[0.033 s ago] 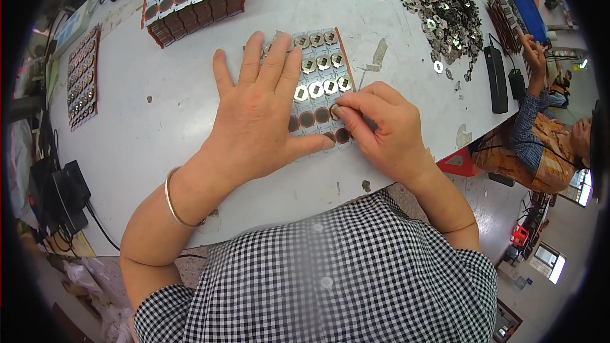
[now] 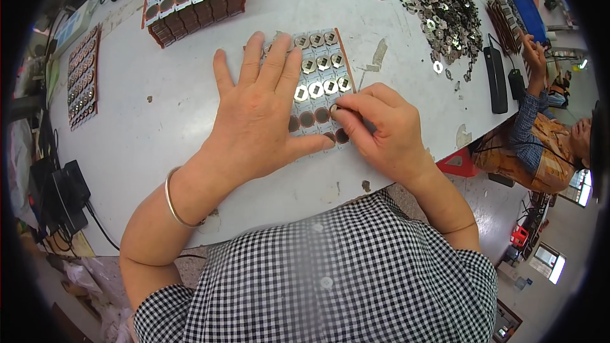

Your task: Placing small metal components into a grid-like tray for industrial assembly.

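Note:
Under my hands lies a panel of small circuit boards [image 2: 310, 77] with a brown strip along its right edge. Its upper rows carry shiny round metal clips [image 2: 316, 91]; the two nearest rows show dark round pads [image 2: 307, 118]. Fingers spread, my left hand [image 2: 257, 111] rests flat over the panel's left part and hides it. My right hand [image 2: 386, 128] pinches a small metal clip [image 2: 335, 108] between thumb and forefinger at the right end of the first row of dark pads. The fingertips cover most of that clip.
A heap of loose metal clips [image 2: 438, 9] spreads at the far right. A tall stack of panels [image 2: 197, 0] stands at the far left, another panel [image 2: 84, 79] lies farther left. A black bar-shaped device [image 2: 495, 79] is near the right edge, where a co-worker's hand [image 2: 534, 54] shows.
My right hand's fingertips have shifted very slightly with the clip. My left hand and the panel have stayed where they were.

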The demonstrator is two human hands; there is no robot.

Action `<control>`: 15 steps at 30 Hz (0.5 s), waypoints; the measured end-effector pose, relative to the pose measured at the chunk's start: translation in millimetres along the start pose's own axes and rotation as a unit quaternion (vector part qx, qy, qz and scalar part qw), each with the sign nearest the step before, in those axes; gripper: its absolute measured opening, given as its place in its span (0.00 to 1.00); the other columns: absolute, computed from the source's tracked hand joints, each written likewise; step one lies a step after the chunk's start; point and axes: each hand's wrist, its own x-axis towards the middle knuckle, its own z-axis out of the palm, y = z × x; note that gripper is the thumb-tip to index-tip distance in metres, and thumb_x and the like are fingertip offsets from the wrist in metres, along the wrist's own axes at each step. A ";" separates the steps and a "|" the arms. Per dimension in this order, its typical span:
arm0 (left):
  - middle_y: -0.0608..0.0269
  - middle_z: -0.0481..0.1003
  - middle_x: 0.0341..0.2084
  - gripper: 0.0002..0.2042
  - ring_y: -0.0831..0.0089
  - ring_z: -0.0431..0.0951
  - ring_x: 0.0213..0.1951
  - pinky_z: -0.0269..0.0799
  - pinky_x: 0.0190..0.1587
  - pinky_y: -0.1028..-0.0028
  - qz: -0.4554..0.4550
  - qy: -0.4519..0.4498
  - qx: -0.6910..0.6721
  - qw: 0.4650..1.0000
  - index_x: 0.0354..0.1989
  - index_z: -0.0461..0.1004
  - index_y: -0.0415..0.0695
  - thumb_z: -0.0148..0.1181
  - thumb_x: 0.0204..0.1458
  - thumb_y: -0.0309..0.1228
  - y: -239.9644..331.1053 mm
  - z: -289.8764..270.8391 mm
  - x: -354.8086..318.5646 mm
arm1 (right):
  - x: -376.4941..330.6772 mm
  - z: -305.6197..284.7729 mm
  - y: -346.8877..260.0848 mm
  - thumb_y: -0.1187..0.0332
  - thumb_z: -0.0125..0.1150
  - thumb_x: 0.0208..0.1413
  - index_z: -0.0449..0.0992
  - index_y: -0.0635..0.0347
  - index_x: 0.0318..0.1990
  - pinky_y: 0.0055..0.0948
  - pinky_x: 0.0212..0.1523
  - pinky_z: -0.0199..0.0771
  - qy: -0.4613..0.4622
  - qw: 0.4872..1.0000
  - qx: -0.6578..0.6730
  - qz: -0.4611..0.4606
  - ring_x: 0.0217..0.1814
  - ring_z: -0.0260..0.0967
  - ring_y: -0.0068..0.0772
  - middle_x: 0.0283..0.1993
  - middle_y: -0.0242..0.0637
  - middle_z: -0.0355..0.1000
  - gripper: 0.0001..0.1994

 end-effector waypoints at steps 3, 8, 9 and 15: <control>0.41 0.59 0.71 0.57 0.39 0.52 0.73 0.37 0.68 0.30 0.001 0.003 0.001 1.000 0.69 0.61 0.29 0.72 0.38 0.63 -0.1 0.1 0.2 | -0.5 -0.8 -0.7 0.77 0.74 0.50 0.84 0.63 0.42 0.25 0.28 0.73 0.003 1.000 -0.006 -0.023 0.29 0.73 0.27 0.33 0.36 0.76 0.11; 0.40 0.60 0.70 0.57 0.39 0.53 0.73 0.38 0.67 0.30 0.001 0.008 0.004 1.000 0.69 0.61 0.29 0.72 0.37 0.64 0.5 1.3 0.1 | -7.1 7.5 1.6 0.76 0.75 0.49 0.83 0.63 0.42 0.25 0.26 0.71 0.022 1.000 0.019 -0.001 0.27 0.71 0.26 0.32 0.35 0.75 0.12; 0.40 0.60 0.70 0.58 0.39 0.53 0.73 0.38 0.67 0.29 0.001 0.007 0.003 1.000 0.69 0.61 0.29 0.72 0.37 0.64 0.9 1.0 0.5 | -7.8 8.2 1.8 0.76 0.74 0.50 0.82 0.63 0.42 0.25 0.26 0.70 0.024 0.999 0.034 0.009 0.26 0.70 0.25 0.31 0.34 0.74 0.12; 0.40 0.60 0.70 0.58 0.39 0.51 0.74 0.37 0.67 0.28 -0.003 0.001 0.002 1.000 0.69 0.60 0.29 0.72 0.37 0.64 1.2 0.4 0.8 | -4.9 8.5 0.1 0.75 0.75 0.49 0.81 0.61 0.40 0.27 0.23 0.68 0.020 0.999 -0.016 -0.021 0.22 0.68 0.27 0.27 0.33 0.71 0.11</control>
